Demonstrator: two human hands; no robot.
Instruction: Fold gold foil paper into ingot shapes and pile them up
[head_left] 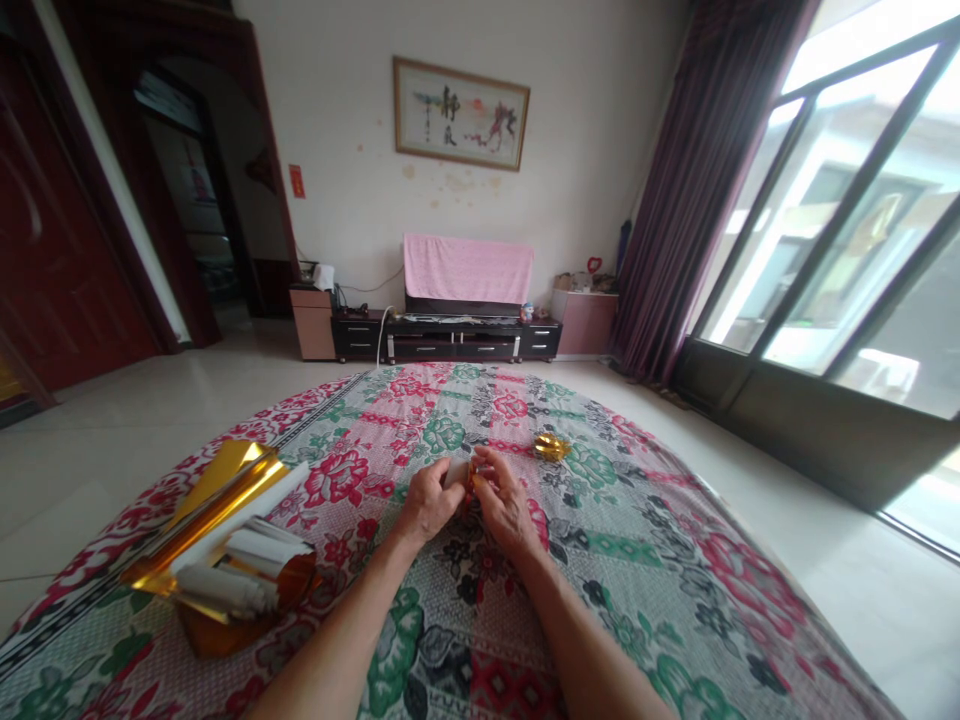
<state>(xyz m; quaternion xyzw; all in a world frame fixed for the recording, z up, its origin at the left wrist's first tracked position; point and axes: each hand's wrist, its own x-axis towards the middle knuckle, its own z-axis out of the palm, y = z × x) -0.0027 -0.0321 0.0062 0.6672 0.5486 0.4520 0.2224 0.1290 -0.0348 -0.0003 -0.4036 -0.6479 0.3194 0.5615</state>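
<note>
Gold foil-like piece (474, 483) is pinched by the right hand (507, 503) beside the small white piece (456, 471) gripped by the left hand (430, 500), both apparently held close together for steady control over the red-and-green floral-patterned cloth (660, 560).

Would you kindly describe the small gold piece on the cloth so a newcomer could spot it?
On the flowered cloth, look beyond and right of the right hand. The small gold piece lies there alone, unlike the larger gold sheets at left.
</note>
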